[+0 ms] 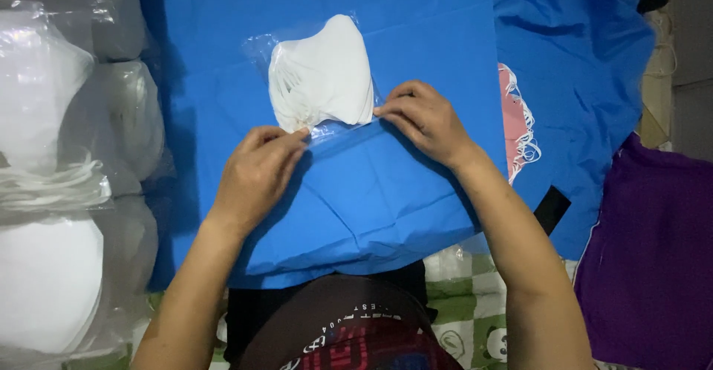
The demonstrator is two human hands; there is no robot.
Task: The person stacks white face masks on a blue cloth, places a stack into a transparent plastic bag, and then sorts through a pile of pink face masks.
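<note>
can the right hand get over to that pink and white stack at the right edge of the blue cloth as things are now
Probably yes. The right hand pinches the clear plastic bag of white masks, and only bare blue cloth lies between it and the pink and white stack. It would have to let go first.

1. Looks like a home packing spot, not a factory.
2. Blue cloth sheet (pixel 416 43) spread as work surface.
3. Clear plastic bags of white masks (pixel 52 192) stacked alongside.
4. Green-checked cartoon blanket (pixel 468 318) underneath.

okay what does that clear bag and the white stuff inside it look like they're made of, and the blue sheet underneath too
Clear bag: thin glossy plastic film, judging by its glare and wrinkles. White masks: matte, soft, probably nonwoven fabric, stacked with thin loops at the edge. Blue sheet: smooth, creased, matte cloth or nonwoven; I cannot tell which.
</note>
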